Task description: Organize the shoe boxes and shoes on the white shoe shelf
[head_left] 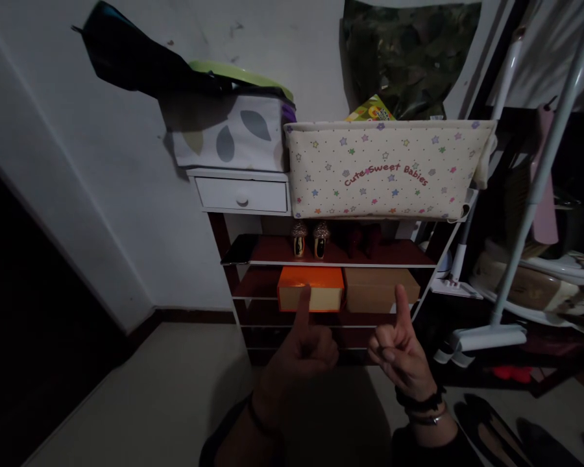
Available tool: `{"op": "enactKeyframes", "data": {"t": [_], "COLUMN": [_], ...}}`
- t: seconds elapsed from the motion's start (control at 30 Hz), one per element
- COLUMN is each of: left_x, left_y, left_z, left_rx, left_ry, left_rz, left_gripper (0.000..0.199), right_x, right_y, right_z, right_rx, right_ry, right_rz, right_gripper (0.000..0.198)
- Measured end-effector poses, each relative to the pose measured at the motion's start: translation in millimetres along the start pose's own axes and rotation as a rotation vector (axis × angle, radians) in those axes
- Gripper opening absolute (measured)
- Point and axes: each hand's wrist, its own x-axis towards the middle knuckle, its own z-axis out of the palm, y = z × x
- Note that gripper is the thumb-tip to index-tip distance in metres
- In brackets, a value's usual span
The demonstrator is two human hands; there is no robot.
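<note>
Both of my hands are raised in front of the shoe rack (331,253), with no object visible in either. My left hand (307,350) has its index finger pointing up and its other fingers curled in. The fingertip overlaps the front of an orange box (326,277) in view; I cannot tell whether it touches. My right hand (401,355) makes the same shape, its index finger up before a brown cardboard box (377,285). Dark bands circle that wrist. Both boxes sit side by side on one shelf.
A fabric bin (384,188) printed with stars and a white drawer (242,196) top the rack. Two glittery figurines (299,240) and a dark flat item (241,249) occupy the upper shelf. At right stand a mop (489,337) and dark shoes (491,428).
</note>
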Motion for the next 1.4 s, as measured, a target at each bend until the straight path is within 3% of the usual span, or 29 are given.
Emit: {"op": "enactKeyframes", "data": {"t": [0.1,0.13,0.17,0.2,0.3,0.4,0.53,0.63,0.77,1.0,1.07,1.17,1.23,1.3,1.33,1.4], "left_x": [3,5,8,11,20,22,12,4,4,3,2,2,3,3,3,2], "left_y": [-5,-7,-11,-15,-30,-47,-69,-76,-71,-63,-64,-68,-71,-75,-77,-81], "left_z": [-11,-16,-21,-27,-50,-75,-100,-103,-100,-107,-109,-111,-111,-112,-113,-116], "left_rx": [0.030,0.080,0.153,0.236,0.461,0.729,1.050,1.021,0.930,0.892,0.872,0.858,0.853,0.838,0.827,0.807], "left_ry": [0.096,0.166,0.240,0.304,0.371,0.374,0.374,0.380,0.403,0.451,0.469,0.466,0.453,0.457,0.463,0.472], "left_rz": [-0.063,-0.105,-0.156,-0.210,-0.349,-0.457,-0.466,-0.495,-0.515,-0.519,-0.514,-0.502,-0.491,-0.486,-0.487,-0.490], "left_gripper": [0.056,0.035,0.027,0.032,0.048,0.051,0.051,0.048,0.044,0.044,0.044,0.044,0.045,0.046,0.047,0.048], "right_x": [6,10,14,19,37,64,114,152,183,179,173,166,166,170,174,183], "right_y": [0,1,2,4,7,2,-3,4,5,-36,-34,-14,5,22,27,31], "right_z": [-11,-18,-26,-36,-65,-85,-95,-106,-140,-211,-211,-183,-153,-126,-117,-113], "right_rx": [-0.114,-0.207,-0.335,-0.486,-0.887,-1.124,-1.422,-1.617,-1.733,-1.744,-1.736,-1.725,-1.697,-1.622,-1.596,-1.594], "right_ry": [0.070,0.108,0.149,0.189,0.257,0.301,0.181,0.116,0.179,0.431,0.462,0.444,0.275,-0.037,-0.121,-0.116], "right_rz": [0.002,0.007,0.012,0.014,-0.004,-0.086,-0.278,-0.352,-0.301,-0.219,-0.224,-0.297,-0.344,-0.362,-0.352,-0.323], "right_gripper": [0.078,0.061,0.041,0.029,0.049,0.047,0.029,0.038,0.044,0.039,0.038,0.041,0.042,0.051,0.056,0.059]}}
